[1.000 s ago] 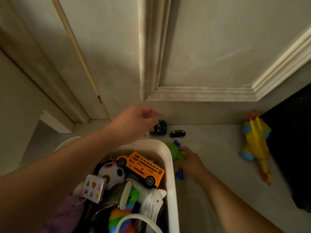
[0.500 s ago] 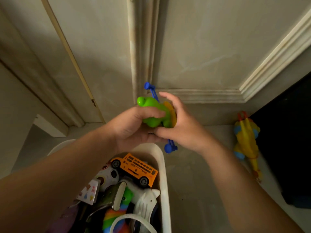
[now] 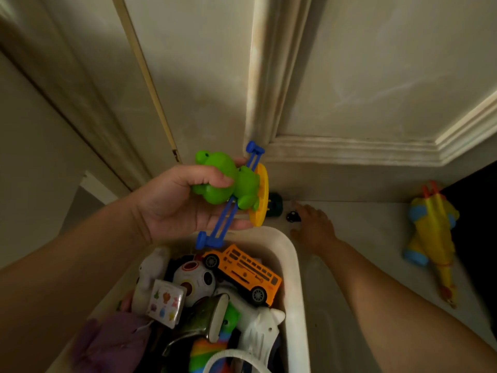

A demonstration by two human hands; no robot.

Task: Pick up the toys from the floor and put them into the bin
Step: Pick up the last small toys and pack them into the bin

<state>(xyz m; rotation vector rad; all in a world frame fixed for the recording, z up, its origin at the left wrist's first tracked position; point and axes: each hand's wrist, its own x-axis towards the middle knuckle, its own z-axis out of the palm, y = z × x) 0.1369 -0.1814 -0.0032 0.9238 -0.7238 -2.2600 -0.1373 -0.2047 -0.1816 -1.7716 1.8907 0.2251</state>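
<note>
1. While the left hand point(image 3: 172, 200) grips the green frog toy point(image 3: 228, 184) just above the bin point(image 3: 291, 254), its yellow disc point(image 3: 265, 189) half hides a dark green car point(image 3: 275, 204)
2. Blurred, the right hand point(image 3: 313, 224) lies with loose fingers on the floor point(image 3: 363, 238) beside a tiny black car point(image 3: 293, 216)
3. Bin's near end is cut off

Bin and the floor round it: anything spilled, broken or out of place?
Nothing looks spilled or broken. The bin is heaped, and the orange bus lies tilted on top by the rim. Left on the floor: a yellow chicken, a small black car and a dark green car.
</note>
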